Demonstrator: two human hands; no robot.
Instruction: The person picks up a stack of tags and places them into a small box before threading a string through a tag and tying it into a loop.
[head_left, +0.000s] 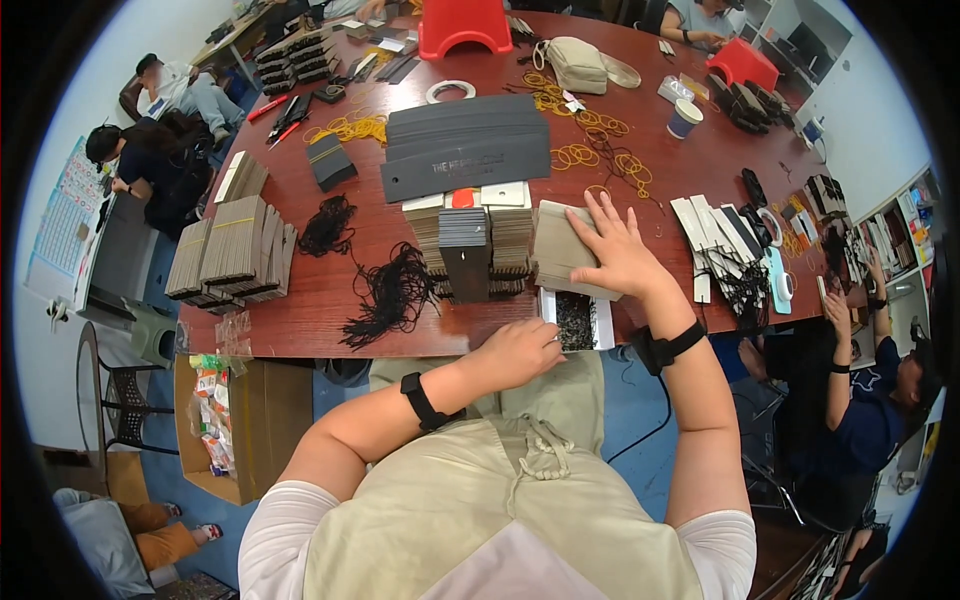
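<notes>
My right hand (617, 245) lies flat with fingers spread on a stack of grey-beige cards (556, 240) near the table's front edge. Below that stack is a white box (602, 325) holding many small black pieces (574, 322). At the box's left side my left hand (518, 352) is closed, its fingers curled and their tips partly hidden; whatever they hold cannot be made out. Just left of the cards stand tall stacks of card tags (510, 235), with a dark grey stack (464, 262) in front. Behind them rest wide dark grey card strips (465, 150).
Black cord bundles (390, 295) and more card stacks (235, 245) lie to the left. White tags with black cords (705, 235) are at right. Farther back are yellow rubber bands (600, 125), a paper cup (685, 119) and a red stool (464, 28). Co-workers sit around the table.
</notes>
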